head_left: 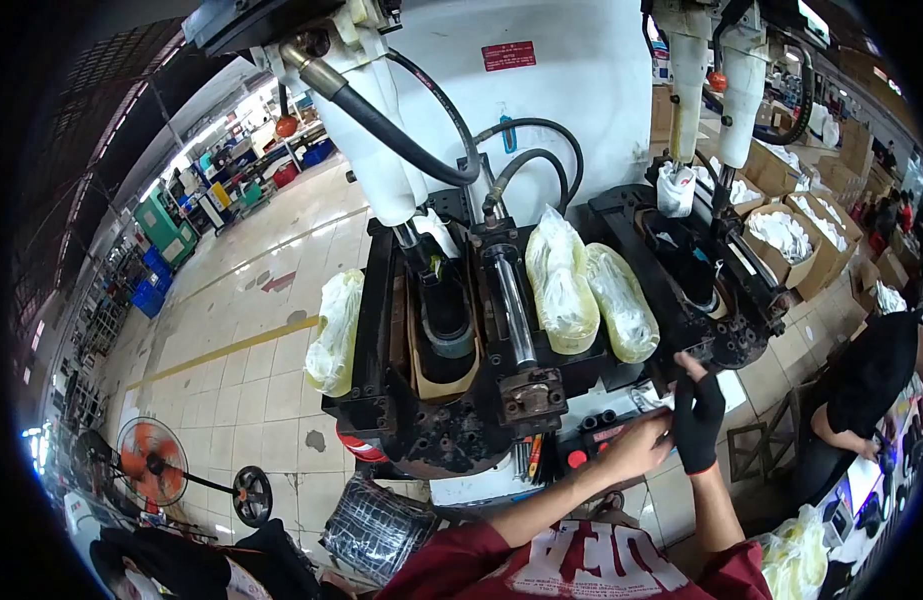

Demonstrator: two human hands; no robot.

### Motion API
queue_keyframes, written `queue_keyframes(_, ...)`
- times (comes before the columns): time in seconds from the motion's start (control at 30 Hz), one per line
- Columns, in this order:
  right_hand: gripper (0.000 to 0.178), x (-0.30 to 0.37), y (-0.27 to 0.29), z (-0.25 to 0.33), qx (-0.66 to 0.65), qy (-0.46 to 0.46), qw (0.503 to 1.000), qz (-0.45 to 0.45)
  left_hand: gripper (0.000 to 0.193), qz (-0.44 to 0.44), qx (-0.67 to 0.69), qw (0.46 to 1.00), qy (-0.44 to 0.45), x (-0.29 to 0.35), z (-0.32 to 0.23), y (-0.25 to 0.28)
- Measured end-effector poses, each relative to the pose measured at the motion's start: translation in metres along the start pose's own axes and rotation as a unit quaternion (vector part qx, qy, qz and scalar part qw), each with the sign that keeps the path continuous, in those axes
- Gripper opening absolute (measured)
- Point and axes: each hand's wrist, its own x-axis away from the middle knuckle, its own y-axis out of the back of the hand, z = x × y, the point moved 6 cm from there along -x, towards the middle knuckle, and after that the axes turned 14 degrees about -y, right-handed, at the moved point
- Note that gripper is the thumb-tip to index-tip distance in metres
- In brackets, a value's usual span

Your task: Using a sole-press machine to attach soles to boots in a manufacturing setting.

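From where I stand, the tiled floor (251,400) spreads widest, filling the left of the frame behind a white cabinet (571,110) at upper centre. In front of that, a black press (451,430) takes the middle, with a second press (736,345) at upper right, both with hoses or pipes above. A co-worker (841,385) in dark clothes leans at the right edge, and an orange fan (153,462) stands at lower left. Three yellowish bags (561,290) sit by the presses (shiny plastic, all of them): one left of the middle press, two side by side between the machines.

The person's hands meet right of centre, below the second press. The bare left hand (641,445) reaches across, its fingers bent in against the right hand (695,412); I can't tell whether they pinch anything. The right wears a black glove (701,440), which is right there at the meeting point. One bare finger pokes upward from it; how the covered fingers lie, I can't tell. Just left of the hands sits a control box (603,436), and on it, smallest, a red button (577,459)
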Motion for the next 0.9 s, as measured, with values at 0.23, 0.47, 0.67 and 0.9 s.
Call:
queue_keyframes(0.23,0.038,-0.111,0.094,-0.039,0.002,0.038,0.996,-0.077,0.029,-0.06,-0.259,0.963,-0.041,-0.19,0.039,0.002)
queue_keyframes(0.47,0.075,-0.23,0.081,-0.129,0.028,-0.043,0.998,0.044,0.054,0.162,-0.365,0.887,0.233,-0.228,0.129,-0.02)
queue_keyframes(0.67,0.095,-0.287,0.052,-0.19,-0.061,-0.091,0.985,0.134,0.063,0.252,-0.365,0.853,0.275,-0.257,0.16,-0.037)
queue_keyframes(0.9,0.081,-0.302,0.045,-0.2,0.04,0.02,0.999,0.022,0.05,0.291,-0.353,0.832,0.313,-0.259,0.162,-0.04)
